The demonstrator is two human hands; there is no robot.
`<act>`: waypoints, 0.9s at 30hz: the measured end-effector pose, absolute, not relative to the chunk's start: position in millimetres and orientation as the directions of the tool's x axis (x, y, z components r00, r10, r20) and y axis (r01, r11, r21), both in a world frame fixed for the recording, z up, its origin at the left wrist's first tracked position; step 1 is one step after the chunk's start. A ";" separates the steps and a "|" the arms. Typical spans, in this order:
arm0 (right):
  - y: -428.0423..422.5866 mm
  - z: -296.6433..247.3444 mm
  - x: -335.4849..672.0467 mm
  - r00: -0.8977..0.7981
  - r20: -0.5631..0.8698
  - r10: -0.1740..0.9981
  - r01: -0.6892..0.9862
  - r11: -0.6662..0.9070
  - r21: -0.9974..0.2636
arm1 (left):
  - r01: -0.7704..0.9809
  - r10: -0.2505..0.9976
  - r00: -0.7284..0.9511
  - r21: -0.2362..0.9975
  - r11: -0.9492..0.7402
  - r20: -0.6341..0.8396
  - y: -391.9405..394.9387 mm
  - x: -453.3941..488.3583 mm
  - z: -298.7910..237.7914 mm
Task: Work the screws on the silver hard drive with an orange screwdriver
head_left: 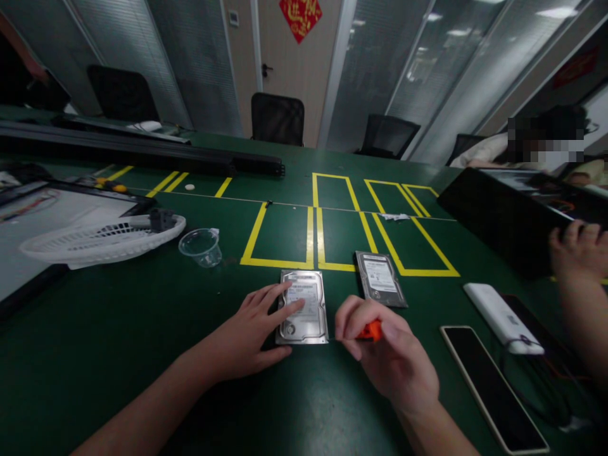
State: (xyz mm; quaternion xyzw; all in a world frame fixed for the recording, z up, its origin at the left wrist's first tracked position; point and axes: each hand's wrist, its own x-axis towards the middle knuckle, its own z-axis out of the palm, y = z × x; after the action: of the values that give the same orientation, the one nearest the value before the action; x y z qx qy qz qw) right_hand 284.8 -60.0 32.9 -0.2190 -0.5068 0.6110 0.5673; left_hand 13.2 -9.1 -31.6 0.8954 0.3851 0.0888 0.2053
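Observation:
A silver hard drive (pixel 311 316) with a white label lies flat on the green table in front of me. My left hand (pixel 254 323) rests on it from the left, fingers spread over its top and thumb by its near edge. My right hand (pixel 387 345) is closed round the orange handle of a screwdriver (pixel 370 330). Its thin shaft points left to the drive's near right corner; whether the tip touches is too small to tell. A second hard drive (pixel 380 278) lies beyond my right hand, slightly turned.
To the left are a clear plastic cup (pixel 202 247) and a white basket (pixel 104 240). A phone (pixel 491 386) and a white power bank (pixel 503 316) with a cable lie right. Another person's hand (pixel 582 253) is near a large black box (pixel 503 221). Yellow tape (pixel 280 262) marks the table.

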 end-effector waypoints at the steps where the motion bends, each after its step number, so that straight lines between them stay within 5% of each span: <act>1: -59.7 33.2 284.7 -0.260 0.303 0.917 -0.476 0.152 -0.866 | 0.654 0.726 0.688 0.434 -0.619 -0.001 -9.2 13.3 -31.5; 27: -59.3 34.0 284.4 -0.238 0.293 0.926 -0.467 0.156 -0.870 | 0.659 0.728 0.685 0.434 -0.614 -0.011 -9.7 12.4 -32.6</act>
State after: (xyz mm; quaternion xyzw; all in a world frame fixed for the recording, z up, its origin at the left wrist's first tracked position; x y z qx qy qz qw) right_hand 284.4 -59.3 34.0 -0.2298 -0.4995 0.6077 0.5731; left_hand 12.4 -9.7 -32.6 0.8945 0.3877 0.0835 0.2063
